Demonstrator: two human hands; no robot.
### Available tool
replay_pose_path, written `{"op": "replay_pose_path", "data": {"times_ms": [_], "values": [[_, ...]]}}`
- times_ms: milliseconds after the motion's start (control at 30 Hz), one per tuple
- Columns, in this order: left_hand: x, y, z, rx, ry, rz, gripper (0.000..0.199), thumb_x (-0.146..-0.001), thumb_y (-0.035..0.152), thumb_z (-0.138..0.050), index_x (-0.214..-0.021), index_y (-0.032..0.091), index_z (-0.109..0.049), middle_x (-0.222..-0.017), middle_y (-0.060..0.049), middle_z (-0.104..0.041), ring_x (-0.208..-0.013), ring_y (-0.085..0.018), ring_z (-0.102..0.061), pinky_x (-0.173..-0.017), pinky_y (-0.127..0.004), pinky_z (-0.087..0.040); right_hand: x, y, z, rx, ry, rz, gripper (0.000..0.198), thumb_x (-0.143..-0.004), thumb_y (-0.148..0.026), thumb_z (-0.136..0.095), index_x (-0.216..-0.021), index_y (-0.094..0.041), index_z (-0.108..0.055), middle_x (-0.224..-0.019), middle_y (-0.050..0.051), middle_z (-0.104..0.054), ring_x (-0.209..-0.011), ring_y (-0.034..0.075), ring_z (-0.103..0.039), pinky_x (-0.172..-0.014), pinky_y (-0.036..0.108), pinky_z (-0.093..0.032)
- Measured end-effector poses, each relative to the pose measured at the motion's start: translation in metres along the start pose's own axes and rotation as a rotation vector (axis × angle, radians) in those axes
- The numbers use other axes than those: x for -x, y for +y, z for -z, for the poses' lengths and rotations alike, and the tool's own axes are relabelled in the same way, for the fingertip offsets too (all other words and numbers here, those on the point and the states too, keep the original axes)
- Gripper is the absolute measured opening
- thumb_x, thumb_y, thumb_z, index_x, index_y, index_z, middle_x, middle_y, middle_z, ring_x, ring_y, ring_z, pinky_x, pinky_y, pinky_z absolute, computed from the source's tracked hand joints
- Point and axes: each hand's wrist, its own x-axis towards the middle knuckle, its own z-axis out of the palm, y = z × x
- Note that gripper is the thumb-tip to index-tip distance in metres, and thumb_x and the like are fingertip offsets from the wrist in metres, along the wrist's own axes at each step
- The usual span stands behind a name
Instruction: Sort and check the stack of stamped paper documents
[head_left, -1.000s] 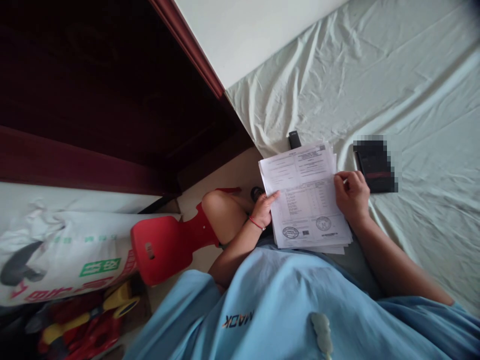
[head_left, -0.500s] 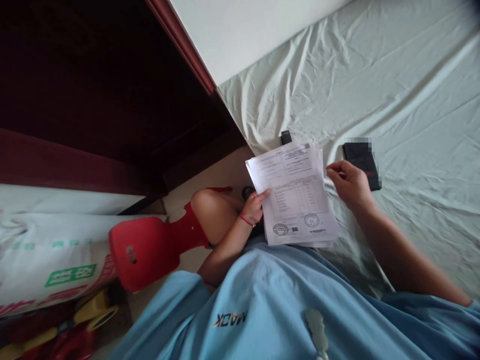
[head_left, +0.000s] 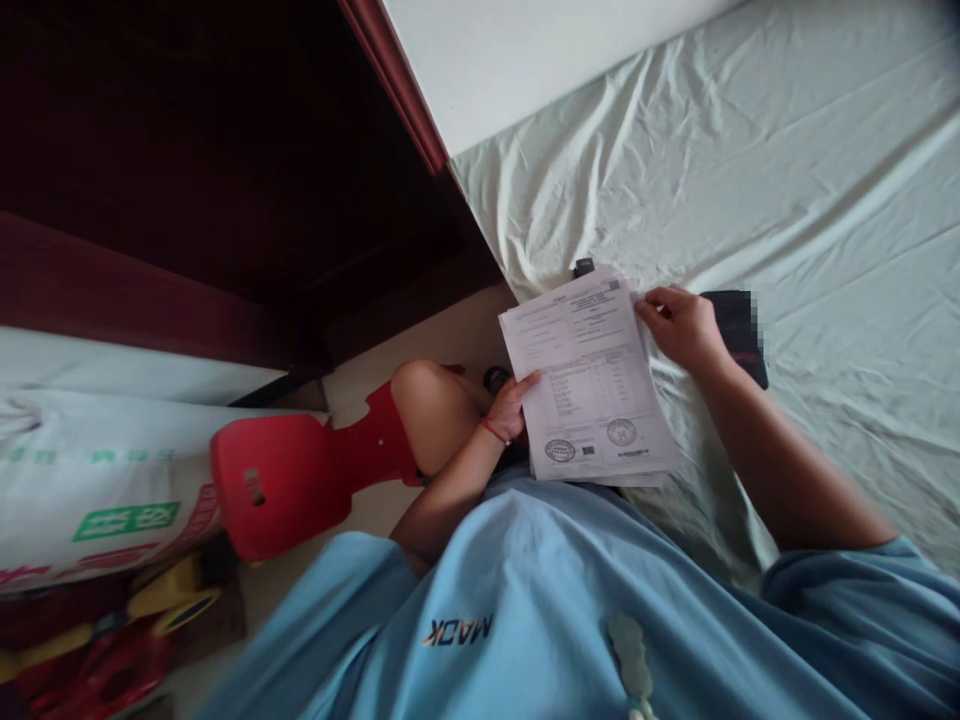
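A stack of printed papers (head_left: 592,375) with round and oval stamps near its lower end lies slightly fanned in front of my body. My left hand (head_left: 511,408), a red string at the wrist, grips the stack's left edge with the thumb on top and the other fingers hidden underneath. At the upper right edge, my right hand (head_left: 684,325) has its thumb and fingertips closed together on the sheets' side. Just behind that hand, a dark flat object (head_left: 739,335), partly blurred out, rests on the bed sheet. A small black object (head_left: 583,267) pokes out beyond the papers' top edge.
A pale wrinkled sheet (head_left: 847,230) covers the bed on the right. To the left are a red plastic chair (head_left: 289,485), a white printed sack (head_left: 90,470) and dark wooden furniture (head_left: 225,180). Yellow and red items (head_left: 142,620) sit at lower left.
My right hand has moved up and left, from just off the papers' right edge to their upper right edge. My left hand keeps its grip. The view has shifted slightly.
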Motion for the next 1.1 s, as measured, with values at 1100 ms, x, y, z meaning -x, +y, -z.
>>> {"op": "replay_pose_path", "data": {"times_ms": [1100], "values": [[-0.009,-0.002,0.025,-0.029,-0.252,0.036,0.062,-0.057,0.032,-0.110,-0.109,0.015,-0.079,-0.120,-0.018,-0.084,-0.146,-0.050,-0.062,-0.125,-0.067,-0.048,-0.011,-0.087,0.014,-0.681,-0.193,0.181,0.043,-0.088,-0.065,-0.088,-0.093,-0.024,-0.077,-0.084,-0.001,-0.067,-0.077,0.014,-0.065,-0.069,0.029,-0.054]]}}
